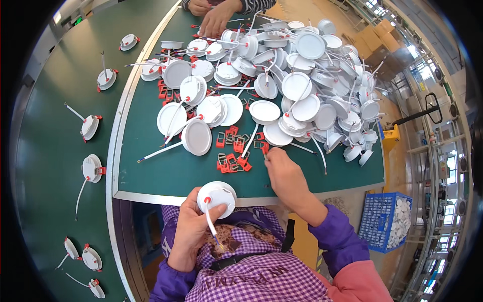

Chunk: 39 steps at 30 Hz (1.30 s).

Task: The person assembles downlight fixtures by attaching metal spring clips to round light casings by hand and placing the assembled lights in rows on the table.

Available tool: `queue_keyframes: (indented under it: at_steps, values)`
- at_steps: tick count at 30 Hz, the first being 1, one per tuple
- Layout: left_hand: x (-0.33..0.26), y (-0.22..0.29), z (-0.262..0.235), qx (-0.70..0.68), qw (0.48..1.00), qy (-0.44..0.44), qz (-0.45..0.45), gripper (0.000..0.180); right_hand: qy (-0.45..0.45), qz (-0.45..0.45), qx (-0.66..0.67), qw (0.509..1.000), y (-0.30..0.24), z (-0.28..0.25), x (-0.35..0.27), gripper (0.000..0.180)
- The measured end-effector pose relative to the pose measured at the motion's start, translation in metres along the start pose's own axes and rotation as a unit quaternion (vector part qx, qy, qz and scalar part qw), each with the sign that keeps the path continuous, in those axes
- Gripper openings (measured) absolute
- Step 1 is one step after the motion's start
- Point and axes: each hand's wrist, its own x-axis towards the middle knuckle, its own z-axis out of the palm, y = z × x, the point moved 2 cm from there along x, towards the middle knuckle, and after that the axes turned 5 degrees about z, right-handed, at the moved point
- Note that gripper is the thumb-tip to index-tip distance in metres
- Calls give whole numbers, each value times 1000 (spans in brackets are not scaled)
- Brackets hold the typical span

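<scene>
My left hand (187, 229) grips a round white downlight (224, 194) at the table's near edge, thumb across its back. From a red grommet on it, a white cable (210, 221) hangs down to bare wire ends. My right hand (286, 176) is closed at the fingertips on a small red spring clip (264, 148), partly hidden by the fingers. Beside it, several more red clips with metal springs (234, 162) lie loose on the green tabletop (166, 173). A white downlight (264, 111) rests just beyond them, its cable reaching toward the clips.
A large heap of white downlights (310, 46) covers the far and right part of the table. Another person's hands (215, 20) work at the far edge. Downlights with red clips (91, 168) stand spaced along the green surface at left. A blue crate (377, 221) sits at right.
</scene>
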Motion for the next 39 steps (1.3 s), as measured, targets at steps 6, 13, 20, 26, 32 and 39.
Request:
queue_keyframes:
  at_steps: [6,13,20,26,32,39]
  values:
    - [4,-9,0,32,999,-24,-1,35,-37,110,273,955,-28,-13,-7,11]
    - [8,-3,6,65,997,-22,22,33,-168,180,401,882,-43,-16,-7,19]
    - [7,-3,11,99,994,-11,54,32,-200,262,491,807,-45,-7,-11,19]
    - [8,-10,9,140,986,3,93,31,-125,136,342,921,-48,-16,-5,15]
    - [10,-16,10,160,977,11,137,31,-119,126,350,921,-53,-13,-5,14]
    - [15,-17,12,157,977,26,144,29,-92,127,333,930,-54,-10,-7,14]
